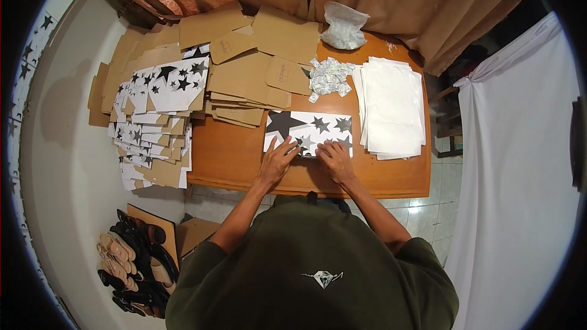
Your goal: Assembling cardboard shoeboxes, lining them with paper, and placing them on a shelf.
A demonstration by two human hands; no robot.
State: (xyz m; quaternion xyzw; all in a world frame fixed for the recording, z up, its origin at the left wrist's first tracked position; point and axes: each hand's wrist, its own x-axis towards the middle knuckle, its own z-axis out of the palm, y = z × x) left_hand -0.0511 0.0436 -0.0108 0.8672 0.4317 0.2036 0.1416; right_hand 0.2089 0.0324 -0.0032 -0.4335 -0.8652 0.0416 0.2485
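A white cardboard box (309, 123) printed with black and grey stars lies on the wooden table right in front of me, its starred face up. My left hand (279, 160) rests on its near left part, fingers spread over the top. At the near right part lies my right hand (334, 160), its fingers stretched over the same face. Both hands touch the box close to its near edge, and neither is wrapped round anything. What is inside the box cannot be seen.
Flat star-printed cardboard pieces (156, 95) and brown cardboard sheets (251, 76) are piled at the left and back. Behind the box sit small white packets (330, 78) and a clear plastic bag (344, 27). White sheets (394, 110) are stacked at right; shoes (137, 263) stand lower left.
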